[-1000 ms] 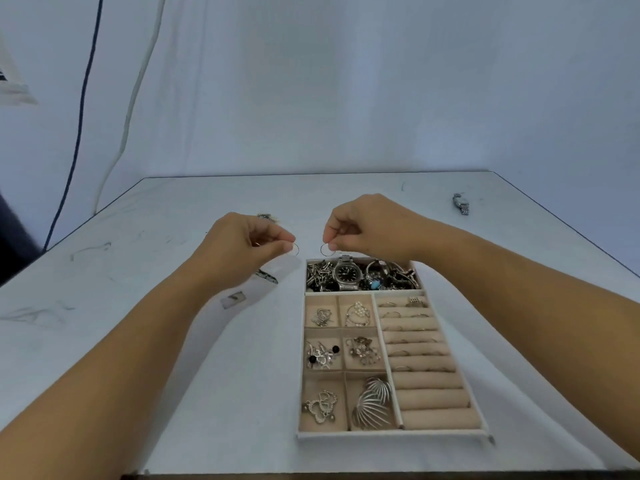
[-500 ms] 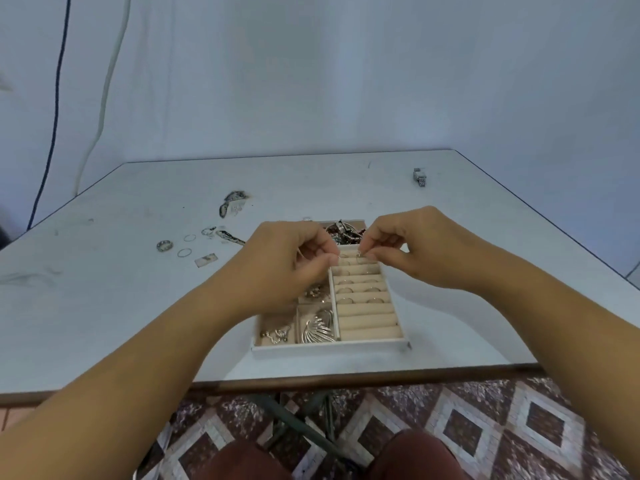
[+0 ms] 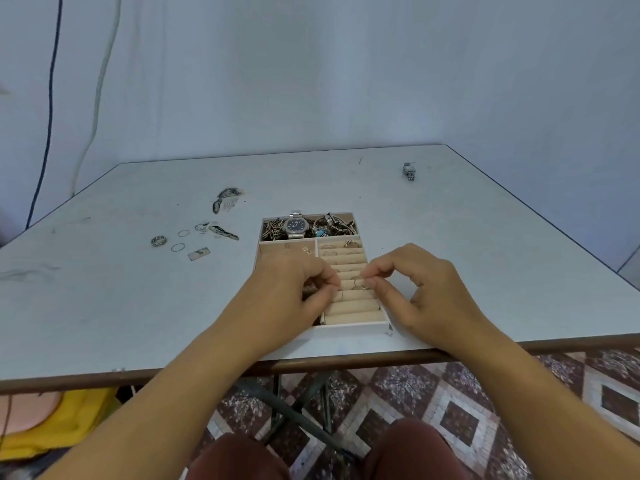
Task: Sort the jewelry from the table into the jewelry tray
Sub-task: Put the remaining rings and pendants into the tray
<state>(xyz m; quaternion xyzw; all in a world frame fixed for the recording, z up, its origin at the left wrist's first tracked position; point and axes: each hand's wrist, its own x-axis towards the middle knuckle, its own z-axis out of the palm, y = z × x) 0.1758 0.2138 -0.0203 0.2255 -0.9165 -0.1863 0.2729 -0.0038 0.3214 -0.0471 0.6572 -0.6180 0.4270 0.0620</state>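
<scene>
Working low over the ring rolls in the right half of the jewelry tray, near the front edge of the worktop. Pinching a thin wire ring between thumb and forefinger of the left hand, with the other fingers curled, covering most of the tray's left compartments. Pinching a second thin ring at the fingertips of the right hand, just beside the left, right at the rolls; hard to tell whether either ring sits in a slot. Packed into the long far compartment: a steel watch amid tangled pieces. Lying loose on the worktop well to the left: a broad band and two thin hoops. Far off at the back right, a small metal link piece.
</scene>
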